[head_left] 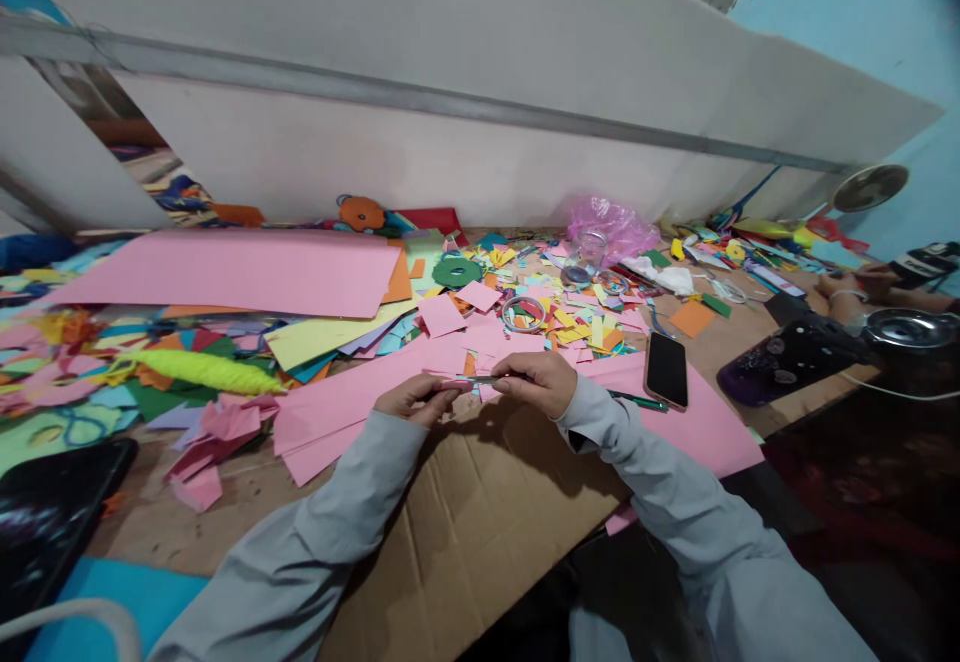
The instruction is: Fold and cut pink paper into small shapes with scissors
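My left hand [414,399] is closed in a pinch on a small pink paper piece [454,383] over a brown cardboard sheet [480,512]. My right hand [538,381] is closed round a thin metal tool [486,379] that points left and meets the pink piece. Both hands hover just above long pink paper sheets [352,402]. A green pen [637,401] lies right of my right wrist.
A black phone [666,369] lies on pink paper to the right. Large pink sheet [232,272], yellow-green roll [202,370], tape ring [523,313] and several coloured scraps cover the table. Another person's hand [844,294] rests at far right. A dark device [45,517] sits bottom left.
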Motion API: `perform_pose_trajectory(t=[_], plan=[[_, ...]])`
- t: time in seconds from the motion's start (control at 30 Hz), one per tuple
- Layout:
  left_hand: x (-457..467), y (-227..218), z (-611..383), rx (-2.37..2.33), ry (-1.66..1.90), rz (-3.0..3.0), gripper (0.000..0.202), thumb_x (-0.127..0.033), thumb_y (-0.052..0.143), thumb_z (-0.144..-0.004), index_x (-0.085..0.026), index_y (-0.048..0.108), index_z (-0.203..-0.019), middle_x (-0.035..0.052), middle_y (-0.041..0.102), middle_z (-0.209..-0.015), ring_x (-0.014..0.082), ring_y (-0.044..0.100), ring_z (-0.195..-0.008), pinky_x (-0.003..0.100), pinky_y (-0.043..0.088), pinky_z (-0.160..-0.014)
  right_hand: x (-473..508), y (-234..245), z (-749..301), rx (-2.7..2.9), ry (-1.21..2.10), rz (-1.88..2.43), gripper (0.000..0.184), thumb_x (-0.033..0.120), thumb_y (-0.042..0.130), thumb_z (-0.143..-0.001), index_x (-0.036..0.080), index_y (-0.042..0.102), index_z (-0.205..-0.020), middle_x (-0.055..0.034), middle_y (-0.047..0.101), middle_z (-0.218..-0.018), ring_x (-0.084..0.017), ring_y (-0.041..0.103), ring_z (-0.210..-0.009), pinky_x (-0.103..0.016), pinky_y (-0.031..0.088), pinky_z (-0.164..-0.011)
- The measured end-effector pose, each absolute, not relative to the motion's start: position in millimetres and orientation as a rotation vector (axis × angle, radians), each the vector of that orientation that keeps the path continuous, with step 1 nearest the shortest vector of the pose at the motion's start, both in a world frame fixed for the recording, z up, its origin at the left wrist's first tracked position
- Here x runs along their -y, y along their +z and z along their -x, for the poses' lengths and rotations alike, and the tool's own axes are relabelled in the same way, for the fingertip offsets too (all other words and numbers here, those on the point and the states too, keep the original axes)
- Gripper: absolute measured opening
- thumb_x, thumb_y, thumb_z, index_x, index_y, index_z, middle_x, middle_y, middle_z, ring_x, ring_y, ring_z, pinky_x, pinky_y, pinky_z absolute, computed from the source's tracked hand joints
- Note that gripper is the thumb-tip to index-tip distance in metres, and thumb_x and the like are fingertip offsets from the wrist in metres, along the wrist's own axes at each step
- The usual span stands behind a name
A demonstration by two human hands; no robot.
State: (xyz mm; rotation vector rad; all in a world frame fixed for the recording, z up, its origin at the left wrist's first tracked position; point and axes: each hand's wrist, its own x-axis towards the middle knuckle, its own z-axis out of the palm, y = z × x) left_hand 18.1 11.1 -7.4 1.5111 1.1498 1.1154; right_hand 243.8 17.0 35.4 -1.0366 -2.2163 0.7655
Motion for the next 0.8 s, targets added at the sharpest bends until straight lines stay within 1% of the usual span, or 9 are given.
perform_pose_trajectory(t=[0.23, 0.43, 0.57, 0.7, 0.8], plan=[[-10.8, -7.8, -18.5, -1.145, 1.104, -1.530, 0.022, -0.034, 0.068, -0.073, -0.018, 0.078, -0.084, 0.0013, 0.068, -0.063, 0.0129, 0.058, -0.056, 0.022, 0.047, -0.055, -17.2, 34.4, -243.2, 2.233, 0.736, 1.039, 0.028, 0.038, 0.054, -0.090, 0.015, 0.070, -0.093, -0.0036, 0.069, -0.077, -0.011, 0.057, -0.066, -0.020, 0.040, -0.063], [-10.5, -8.0, -18.4, -1.135, 1.122, -1.503, 0.020, -0.034, 0.069, -0.072, -0.019, 0.078, -0.082, 0.0015, 0.068, -0.064, 0.0124, 0.058, -0.055, 0.022, 0.047, -0.053, -15.9, 35.7, -242.5, 2.230, 0.737, 1.043, 0.026, 0.036, 0.055, -0.090, 0.015, 0.070, -0.093, -0.0033, 0.069, -0.077, -0.011, 0.058, -0.066, -0.020, 0.040, -0.063], [-10.3, -8.4, -18.7, -1.136, 1.120, -1.532, 0.020, -0.034, 0.070, -0.071, -0.019, 0.078, -0.082, 0.0028, 0.069, -0.065, 0.0137, 0.059, -0.057, 0.022, 0.048, -0.054, -15.4, 36.3, -242.2, 2.249, 0.707, 1.044, 0.024, 0.034, 0.054, -0.090, 0.015, 0.069, -0.094, -0.0041, 0.070, -0.080, -0.011, 0.059, -0.068, -0.021, 0.041, -0.065], [-10.7, -10.4, -19.1, -1.138, 1.146, -1.536, 0.020, -0.034, 0.069, -0.072, -0.020, 0.078, -0.083, 0.0011, 0.067, -0.061, 0.0126, 0.057, -0.054, 0.022, 0.047, -0.053, -15.6, 35.4, -242.1, 2.264, 0.679, 1.058, 0.025, 0.036, 0.053, -0.091, 0.016, 0.069, -0.094, -0.0041, 0.070, -0.081, -0.011, 0.059, -0.068, -0.021, 0.041, -0.065], [-11.1, -11.3, -18.7, -1.126, 1.150, -1.539, 0.020, -0.034, 0.069, -0.072, -0.020, 0.078, -0.083, 0.0015, 0.067, -0.061, 0.0130, 0.057, -0.055, 0.022, 0.047, -0.053, -15.5, 35.1, -242.1, 2.250, 0.673, 1.050, 0.027, 0.037, 0.054, -0.091, 0.016, 0.070, -0.093, -0.0037, 0.070, -0.079, -0.011, 0.058, -0.067, -0.020, 0.040, -0.064]])
